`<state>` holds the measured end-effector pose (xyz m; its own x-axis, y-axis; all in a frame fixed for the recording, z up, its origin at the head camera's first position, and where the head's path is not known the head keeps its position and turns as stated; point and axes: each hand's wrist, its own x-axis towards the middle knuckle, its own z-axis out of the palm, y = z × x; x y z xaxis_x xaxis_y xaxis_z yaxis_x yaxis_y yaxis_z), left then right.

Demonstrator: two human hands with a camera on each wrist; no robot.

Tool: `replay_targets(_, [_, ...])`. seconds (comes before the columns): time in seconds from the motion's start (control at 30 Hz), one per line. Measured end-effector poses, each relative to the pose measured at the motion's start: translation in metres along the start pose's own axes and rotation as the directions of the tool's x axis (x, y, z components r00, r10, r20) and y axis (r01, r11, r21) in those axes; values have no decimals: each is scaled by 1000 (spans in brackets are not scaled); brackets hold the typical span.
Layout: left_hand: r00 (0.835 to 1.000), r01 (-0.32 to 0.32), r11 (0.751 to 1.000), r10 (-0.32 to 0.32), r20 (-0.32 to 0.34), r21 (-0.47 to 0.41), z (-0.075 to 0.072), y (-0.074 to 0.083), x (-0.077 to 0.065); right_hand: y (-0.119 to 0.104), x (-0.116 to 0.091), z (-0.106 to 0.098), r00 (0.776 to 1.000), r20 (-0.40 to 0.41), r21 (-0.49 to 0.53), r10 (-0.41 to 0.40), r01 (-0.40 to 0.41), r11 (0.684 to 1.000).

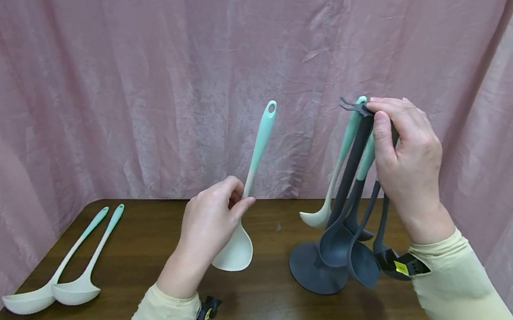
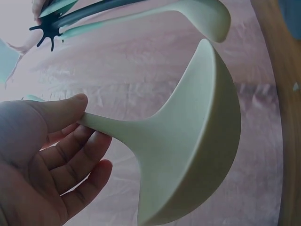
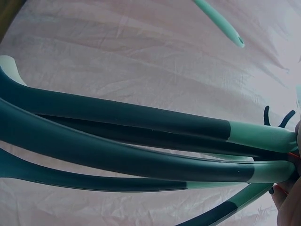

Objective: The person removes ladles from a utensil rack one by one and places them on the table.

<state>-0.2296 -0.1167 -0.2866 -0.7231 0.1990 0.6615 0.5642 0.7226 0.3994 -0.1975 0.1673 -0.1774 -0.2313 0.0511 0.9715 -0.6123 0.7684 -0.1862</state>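
Observation:
My left hand (image 1: 212, 217) pinches a white ladle (image 1: 235, 250) with a mint handle, low on the handle just above the bowl. The ladle is tilted, handle end up and bowl down, above the table. In the left wrist view the thumb presses the thin neck and the ladle's bowl (image 2: 197, 150) faces sideways. My right hand (image 1: 409, 152) grips the top of a dark grey utensil stand (image 1: 317, 273), beside its hooks (image 1: 354, 106). From the stand hang a white ladle (image 1: 317, 218) and several dark grey utensils (image 1: 364, 266) with mint handle ends; the hand partly hides these ends.
Two more white ladles with mint handles, a left one (image 1: 32, 302) and a right one (image 1: 77, 292), lie side by side at the left of the brown wooden table (image 1: 159, 309). A pink curtain (image 1: 174, 83) hangs behind and around the table.

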Motion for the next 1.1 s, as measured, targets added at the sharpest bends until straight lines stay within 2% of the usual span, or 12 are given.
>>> replay_targets(0.8, [1000, 9, 994, -10, 12, 112, -15, -33, -14, -2, 0, -3, 1000, -4, -4, -4, 4, 1000])
replay_targets(1.1, [999, 11, 987, -18, 42, 159, -22, -45, -18, 0, 0, -4, 1000, -3, -9, -7, 7, 1000])
